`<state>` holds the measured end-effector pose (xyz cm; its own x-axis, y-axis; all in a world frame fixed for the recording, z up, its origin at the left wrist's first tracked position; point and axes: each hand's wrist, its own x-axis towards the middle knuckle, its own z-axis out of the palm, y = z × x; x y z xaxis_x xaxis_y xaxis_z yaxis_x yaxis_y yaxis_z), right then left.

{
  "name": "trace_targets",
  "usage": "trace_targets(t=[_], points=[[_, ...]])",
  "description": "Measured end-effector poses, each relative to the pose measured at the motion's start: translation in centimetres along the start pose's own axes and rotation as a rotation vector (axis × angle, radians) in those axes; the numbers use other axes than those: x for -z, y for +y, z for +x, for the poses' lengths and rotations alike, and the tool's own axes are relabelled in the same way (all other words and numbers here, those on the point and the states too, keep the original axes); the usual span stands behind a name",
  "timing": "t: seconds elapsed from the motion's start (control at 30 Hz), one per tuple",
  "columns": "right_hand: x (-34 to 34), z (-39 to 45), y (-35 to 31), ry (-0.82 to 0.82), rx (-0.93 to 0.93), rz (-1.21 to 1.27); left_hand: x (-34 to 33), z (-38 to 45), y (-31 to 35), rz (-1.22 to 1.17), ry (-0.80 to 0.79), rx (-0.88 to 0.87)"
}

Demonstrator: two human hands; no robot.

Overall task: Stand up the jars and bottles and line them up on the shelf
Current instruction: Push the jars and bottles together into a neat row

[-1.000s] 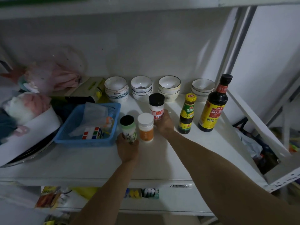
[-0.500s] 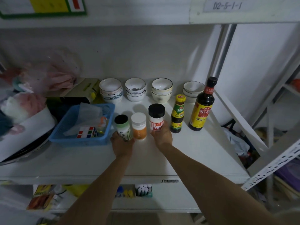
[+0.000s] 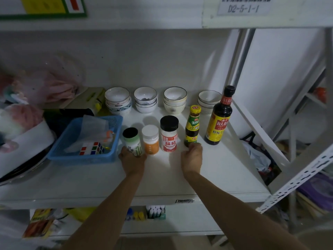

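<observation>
Five containers stand upright in a row on the white shelf (image 3: pixel 225 170). From left to right: a green-labelled jar with a black lid (image 3: pixel 132 141), an orange jar with a white lid (image 3: pixel 150 139), a white seasoning jar with a black lid (image 3: pixel 169 134), a small yellow-capped sauce bottle (image 3: pixel 192 126) and a tall dark soy sauce bottle (image 3: pixel 219 118). My left hand (image 3: pixel 132 160) is wrapped around the base of the green-labelled jar. My right hand (image 3: pixel 192 156) grips the base of the small sauce bottle.
Stacked white bowls (image 3: pixel 118 101) line the back wall behind the row. A blue basket (image 3: pixel 59 152) with a puzzle cube (image 3: pixel 91 147) sits just left of the jars. Bags and cloths fill the far left. A slanted shelf brace (image 3: pixel 255 127) stands at the right.
My right hand let go of the white seasoning jar, now standing in line with the others, and moved right to the small sauce bottle. My left hand stays on the green-labelled jar.
</observation>
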<state>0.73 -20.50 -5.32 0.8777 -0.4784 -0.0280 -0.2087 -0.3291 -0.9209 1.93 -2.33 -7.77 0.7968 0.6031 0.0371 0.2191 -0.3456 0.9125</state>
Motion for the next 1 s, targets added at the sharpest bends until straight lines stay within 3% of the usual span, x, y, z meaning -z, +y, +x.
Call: trace_targets(t=[0.1,0.27,0.33,0.8,1.0], points=[[1.4,1.9,0.1,0.067,-0.014,-0.081,0.0,-0.6,0.3,0.015,0.006,0.003],[2.1,5.5,-0.6,-0.206,-0.021,-0.162,-0.1,-0.7,0.1,0.029,-0.012,-0.014],[2.1,5.9,-0.7,-0.243,-0.025,-0.175,-0.1,-0.9,0.2,0.033,-0.009,-0.008],[0.4,4.2,-0.4,-0.172,0.016,-0.177,-1.1,-0.5,0.8,0.068,0.008,-0.045],[1.4,4.4,-0.2,-0.238,0.024,-0.169,-1.3,0.0,0.3,0.082,-0.001,-0.05]])
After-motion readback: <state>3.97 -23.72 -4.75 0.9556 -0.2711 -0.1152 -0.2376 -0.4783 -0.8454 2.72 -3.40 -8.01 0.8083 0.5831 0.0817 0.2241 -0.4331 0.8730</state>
